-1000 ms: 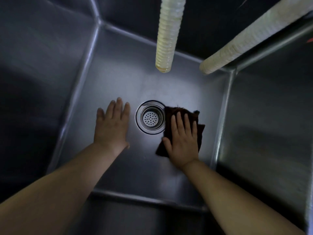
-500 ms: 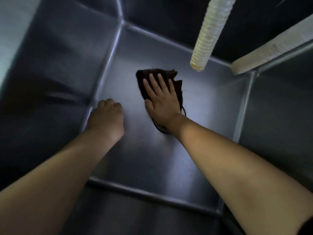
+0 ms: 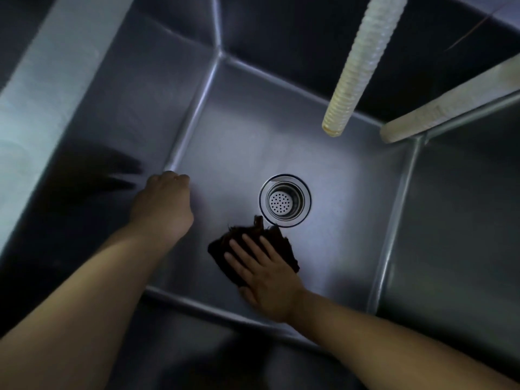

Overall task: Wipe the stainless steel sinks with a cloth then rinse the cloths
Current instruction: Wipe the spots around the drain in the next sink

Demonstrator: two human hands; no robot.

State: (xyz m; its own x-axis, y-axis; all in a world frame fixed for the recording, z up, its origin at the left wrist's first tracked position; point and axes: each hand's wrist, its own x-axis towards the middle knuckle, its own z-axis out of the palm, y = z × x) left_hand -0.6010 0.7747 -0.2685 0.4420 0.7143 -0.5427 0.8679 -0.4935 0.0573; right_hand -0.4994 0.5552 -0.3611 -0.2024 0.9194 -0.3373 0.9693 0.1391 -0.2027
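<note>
My right hand (image 3: 267,274) presses the dark cloth (image 3: 253,254) flat on the sink (image 3: 351,220) floor, fingers straight, aimed at the drain (image 3: 284,200) just beyond the cloth's far edge. My left hand (image 3: 163,206) (fingers curled, holding nothing) braces at the left wall seam.

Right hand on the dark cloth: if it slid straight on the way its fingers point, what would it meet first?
The right hand lies flat on the cloth, fingers pointing up and slightly left in the picture. Straight on, it would probably cross bare sink floor, passing just left of the drain strainer, perhaps clipping its rim.
</note>
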